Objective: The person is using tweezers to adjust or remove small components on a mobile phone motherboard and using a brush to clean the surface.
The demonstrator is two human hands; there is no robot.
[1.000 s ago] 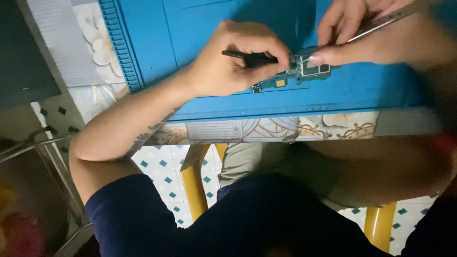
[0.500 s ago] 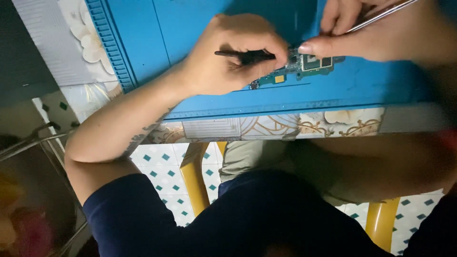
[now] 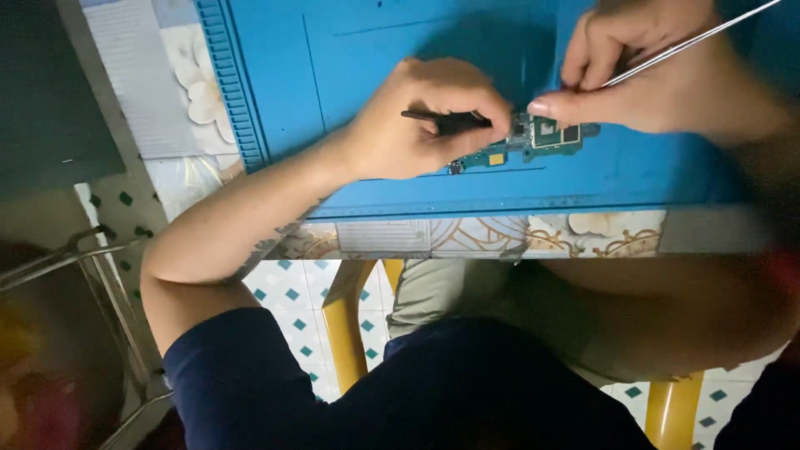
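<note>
A small green circuit board [image 3: 552, 137] lies on a blue work mat [image 3: 358, 50] near the table's front edge. My left hand [image 3: 417, 121] is closed around a thin black tool [image 3: 440, 118] whose tip points at the board's left end. My right hand [image 3: 637, 71] holds long metal tweezers [image 3: 692, 43] that stick out to the upper right, and one of its fingers presses on the board's top edge. Both hands hide part of the board.
The mat lies on a table with a floral patterned edge [image 3: 500, 235]. Below it are my lap, yellow chair legs [image 3: 348, 333] and a white floor with teal diamond tiles [image 3: 296, 304]. A metal frame [image 3: 75, 254] stands at the left.
Both hands stay at the board with only small shifts. The view has drifted a little, and the tweezers now tilt slightly more to the right.
</note>
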